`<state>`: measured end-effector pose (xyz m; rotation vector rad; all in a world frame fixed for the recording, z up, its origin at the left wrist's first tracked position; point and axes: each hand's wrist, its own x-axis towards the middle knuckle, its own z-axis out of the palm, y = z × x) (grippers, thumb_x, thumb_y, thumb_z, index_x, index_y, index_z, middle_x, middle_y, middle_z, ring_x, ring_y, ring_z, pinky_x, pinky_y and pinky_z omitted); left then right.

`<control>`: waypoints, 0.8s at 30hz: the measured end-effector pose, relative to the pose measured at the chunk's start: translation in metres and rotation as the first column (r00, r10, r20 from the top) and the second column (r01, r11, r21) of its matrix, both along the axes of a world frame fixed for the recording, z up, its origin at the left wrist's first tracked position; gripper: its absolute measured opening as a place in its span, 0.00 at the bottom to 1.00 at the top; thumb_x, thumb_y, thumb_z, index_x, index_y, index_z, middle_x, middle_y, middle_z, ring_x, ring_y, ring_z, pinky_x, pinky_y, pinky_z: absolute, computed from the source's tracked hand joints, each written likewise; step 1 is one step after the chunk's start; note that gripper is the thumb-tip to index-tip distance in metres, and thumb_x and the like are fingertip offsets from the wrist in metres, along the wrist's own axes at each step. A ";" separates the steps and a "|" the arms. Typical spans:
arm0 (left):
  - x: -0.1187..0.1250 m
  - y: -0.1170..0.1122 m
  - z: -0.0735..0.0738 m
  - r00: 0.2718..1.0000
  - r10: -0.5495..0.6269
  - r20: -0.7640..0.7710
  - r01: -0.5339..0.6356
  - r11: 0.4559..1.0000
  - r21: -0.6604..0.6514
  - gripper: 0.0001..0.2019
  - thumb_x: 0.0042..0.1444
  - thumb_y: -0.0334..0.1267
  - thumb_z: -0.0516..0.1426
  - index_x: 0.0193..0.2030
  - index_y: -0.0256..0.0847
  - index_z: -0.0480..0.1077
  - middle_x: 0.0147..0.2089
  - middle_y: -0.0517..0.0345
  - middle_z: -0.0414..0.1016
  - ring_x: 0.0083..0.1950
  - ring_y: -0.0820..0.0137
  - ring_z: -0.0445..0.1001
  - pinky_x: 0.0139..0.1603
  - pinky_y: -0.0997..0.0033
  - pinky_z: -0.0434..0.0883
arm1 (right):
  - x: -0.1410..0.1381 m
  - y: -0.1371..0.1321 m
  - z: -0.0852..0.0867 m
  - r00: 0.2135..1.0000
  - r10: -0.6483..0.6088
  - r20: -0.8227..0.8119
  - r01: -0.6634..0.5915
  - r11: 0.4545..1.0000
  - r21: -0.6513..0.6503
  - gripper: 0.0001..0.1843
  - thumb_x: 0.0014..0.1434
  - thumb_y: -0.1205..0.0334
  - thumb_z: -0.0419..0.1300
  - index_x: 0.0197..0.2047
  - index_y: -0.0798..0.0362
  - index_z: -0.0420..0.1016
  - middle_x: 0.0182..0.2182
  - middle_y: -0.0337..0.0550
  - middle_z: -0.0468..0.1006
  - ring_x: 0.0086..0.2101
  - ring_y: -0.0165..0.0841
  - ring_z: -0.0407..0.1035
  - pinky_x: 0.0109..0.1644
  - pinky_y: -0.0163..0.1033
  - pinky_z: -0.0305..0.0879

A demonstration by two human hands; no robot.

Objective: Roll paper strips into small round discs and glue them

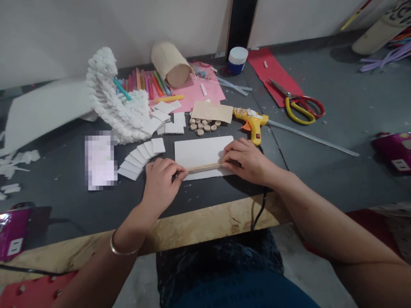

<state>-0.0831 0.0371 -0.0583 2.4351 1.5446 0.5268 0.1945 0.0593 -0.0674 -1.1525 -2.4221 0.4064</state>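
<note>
Over a white rectangular board (199, 150), a thin tan strip (204, 167) is stretched lengthwise between my two hands. My left hand (163, 180) pinches its left end between thumb and fingers. The right end is pinched by my right hand (246, 158), which partly covers the board's right side. Whether the strip is folded paper or thin card I cannot tell. Just beyond the board are small round brown rolled pieces (204, 125), partly under a tan paper piece (212, 112). A yellow glue gun (255, 124) lies beyond my right hand.
White square pieces (137, 157) fan out left of the board. Behind them stands a white textured curved piece (102, 90). Yellow-and-red-handled scissors (300, 107) lie on red paper (272, 70). Crayons, a brown paper roll (170, 64) and a blue-and-white jar (236, 61) sit farther back.
</note>
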 end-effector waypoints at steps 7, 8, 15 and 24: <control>0.000 0.003 0.002 0.996 0.075 0.045 -0.070 0.992 -0.108 0.07 0.59 0.40 0.59 0.31 0.43 0.72 0.33 0.60 0.73 0.41 0.65 0.70 0.47 0.59 0.57 | -0.002 0.000 -0.001 0.998 -0.053 -0.019 0.053 0.999 -0.007 0.08 0.61 0.59 0.60 0.32 0.52 0.75 0.39 0.47 0.75 0.39 0.38 0.63 0.43 0.44 0.56; 0.000 0.003 0.002 0.995 0.081 0.049 -0.075 0.990 -0.117 0.07 0.59 0.40 0.59 0.31 0.43 0.72 0.33 0.60 0.73 0.41 0.65 0.70 0.47 0.58 0.57 | -0.002 0.000 -0.001 0.998 -0.060 -0.020 0.059 0.998 -0.007 0.08 0.60 0.59 0.61 0.32 0.52 0.75 0.39 0.47 0.75 0.39 0.38 0.63 0.43 0.44 0.56; 0.000 0.004 0.002 0.992 0.100 0.073 -0.088 0.985 -0.147 0.07 0.60 0.41 0.58 0.31 0.43 0.72 0.32 0.60 0.73 0.40 0.66 0.70 0.47 0.59 0.59 | -0.003 0.001 -0.002 0.995 -0.091 -0.032 0.090 0.995 -0.031 0.08 0.59 0.59 0.62 0.30 0.52 0.74 0.38 0.46 0.75 0.39 0.38 0.63 0.44 0.45 0.57; 0.000 0.007 0.003 0.990 0.097 0.104 -0.079 0.983 -0.165 0.09 0.58 0.42 0.60 0.29 0.42 0.71 0.31 0.61 0.72 0.37 0.67 0.69 0.45 0.61 0.61 | -0.004 0.000 0.001 0.991 -0.129 -0.025 0.127 0.988 -0.090 0.08 0.58 0.59 0.62 0.29 0.51 0.73 0.40 0.46 0.75 0.40 0.40 0.64 0.46 0.48 0.57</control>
